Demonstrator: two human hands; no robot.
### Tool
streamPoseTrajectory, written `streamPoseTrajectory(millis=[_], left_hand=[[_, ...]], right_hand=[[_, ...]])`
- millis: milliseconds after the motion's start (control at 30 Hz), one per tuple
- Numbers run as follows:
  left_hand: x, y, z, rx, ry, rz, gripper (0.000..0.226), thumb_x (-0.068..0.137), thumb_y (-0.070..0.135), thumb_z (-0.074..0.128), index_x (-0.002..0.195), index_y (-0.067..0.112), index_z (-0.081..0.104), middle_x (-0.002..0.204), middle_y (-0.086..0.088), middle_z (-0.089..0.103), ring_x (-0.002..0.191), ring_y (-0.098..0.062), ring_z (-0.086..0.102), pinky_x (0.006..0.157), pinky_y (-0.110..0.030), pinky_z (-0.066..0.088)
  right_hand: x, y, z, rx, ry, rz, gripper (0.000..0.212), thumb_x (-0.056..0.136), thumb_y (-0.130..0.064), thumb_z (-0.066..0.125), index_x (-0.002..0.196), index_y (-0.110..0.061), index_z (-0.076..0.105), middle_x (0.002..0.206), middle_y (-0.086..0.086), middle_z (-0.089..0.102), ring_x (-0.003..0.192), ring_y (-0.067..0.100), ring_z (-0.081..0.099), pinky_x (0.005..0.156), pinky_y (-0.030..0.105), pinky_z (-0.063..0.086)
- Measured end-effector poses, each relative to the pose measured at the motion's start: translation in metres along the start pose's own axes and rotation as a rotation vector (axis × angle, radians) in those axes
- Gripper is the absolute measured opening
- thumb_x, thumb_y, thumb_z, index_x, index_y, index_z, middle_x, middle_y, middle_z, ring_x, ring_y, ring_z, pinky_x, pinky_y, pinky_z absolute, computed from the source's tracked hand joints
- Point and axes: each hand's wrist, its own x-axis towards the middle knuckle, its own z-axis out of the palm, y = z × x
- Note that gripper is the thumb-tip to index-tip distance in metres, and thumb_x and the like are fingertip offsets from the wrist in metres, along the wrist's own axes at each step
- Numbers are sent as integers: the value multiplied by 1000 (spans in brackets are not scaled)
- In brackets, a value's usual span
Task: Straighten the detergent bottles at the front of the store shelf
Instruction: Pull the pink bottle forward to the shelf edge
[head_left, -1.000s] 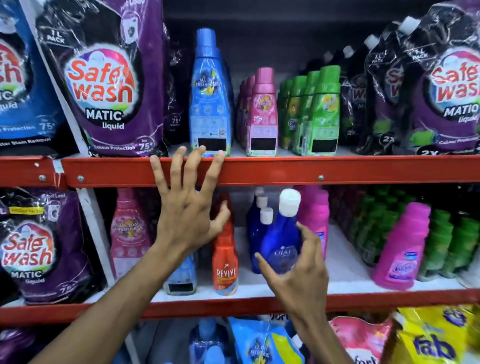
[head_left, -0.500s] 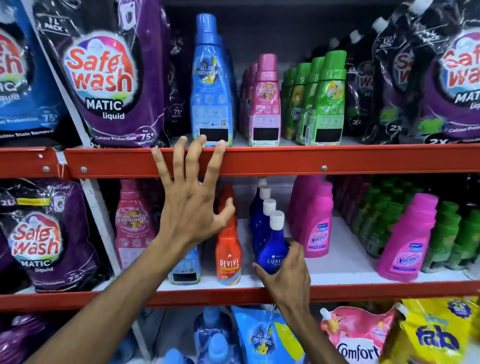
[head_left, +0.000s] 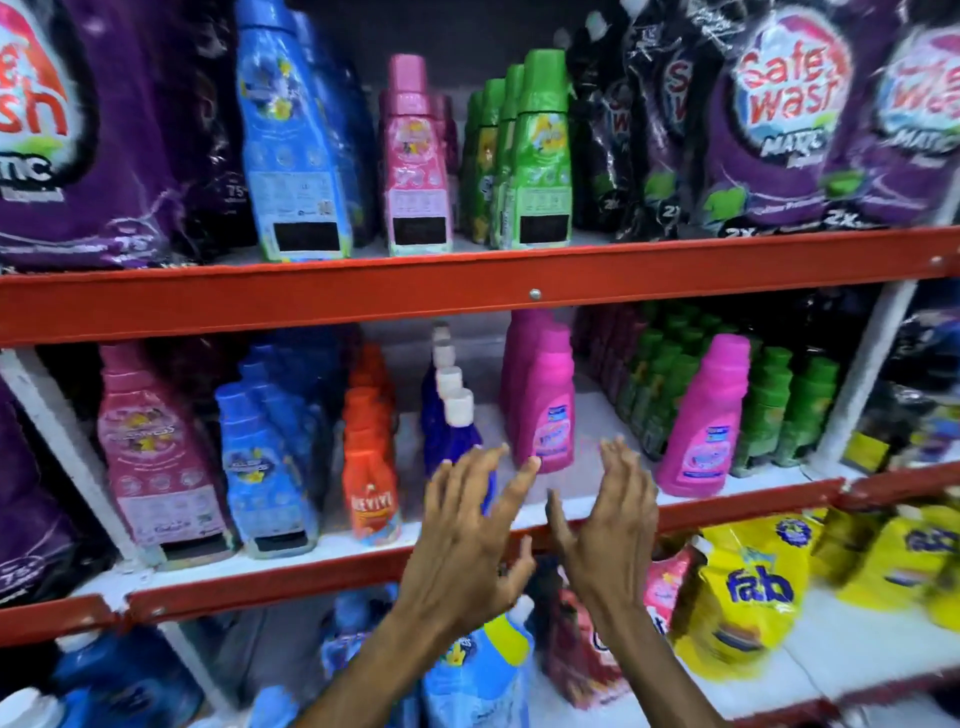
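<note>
On the middle shelf (head_left: 291, 558) stand rows of bottles: a dark blue bottle with a white cap (head_left: 457, 423) heads its row, and a pink bottle (head_left: 545, 400) stands to its right. My left hand (head_left: 467, 535) is open, fingers spread, in front of the blue bottle's lower part and hides it. My right hand (head_left: 608, 519) is open too, palm facing left, just right of the pink bottle's base. Neither hand holds anything. An orange bottle (head_left: 370, 478) stands left of the blue row. The frame is motion-blurred.
A second pink bottle (head_left: 701, 421) and green bottles (head_left: 779, 410) stand further right. Light blue (head_left: 265, 462) and pale pink (head_left: 156, 447) bottles fill the left. The upper shelf carries tall bottles and purple pouches (head_left: 779, 119); yellow pouches (head_left: 753, 587) lie below.
My left hand came down off the upper shelf rail to the middle shelf. My right hand let go of the dark blue bottle and moved right. The view shifted right.
</note>
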Motion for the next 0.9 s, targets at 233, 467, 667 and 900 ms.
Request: streamPoseTrajectory(millis=[233, 467, 667, 900], left_hand=[[-17, 11, 64, -61, -249, -20, 83, 75, 41, 54, 153, 20, 33, 151, -12, 49, 139, -33, 48, 116, -54, 39], [-23, 8, 81, 13, -323, -65, 79, 79, 38, 58, 152, 22, 34, 151, -5, 47, 140, -28, 45, 124, -42, 28], [-28, 3, 79, 37, -344, -55, 81, 78, 38, 65, 152, 25, 34, 146, -3, 53, 137, -28, 49, 123, -41, 30], [-36, 1, 76, 46, -327, -51, 77, 81, 40, 63, 151, 24, 35, 142, -2, 54, 135, -23, 48, 123, -36, 15]], right_hand=[[47, 74, -20, -110, 67, 294, 97, 80, -41, 72, 150, 4, 23, 155, 30, 30, 142, 44, 31, 119, 51, 25], [81, 110, -18, -13, 7, 458, 99, 75, -32, 81, 148, 6, 24, 142, 32, 47, 128, 48, 48, 106, 53, 43], [76, 99, -19, 2, 22, 407, 89, 68, -39, 84, 134, 2, 41, 124, 27, 57, 116, 45, 55, 93, 51, 49], [48, 38, -3, 109, -109, 288, 90, 65, -50, 86, 130, -5, 44, 120, 17, 58, 111, 37, 58, 87, 48, 54]])
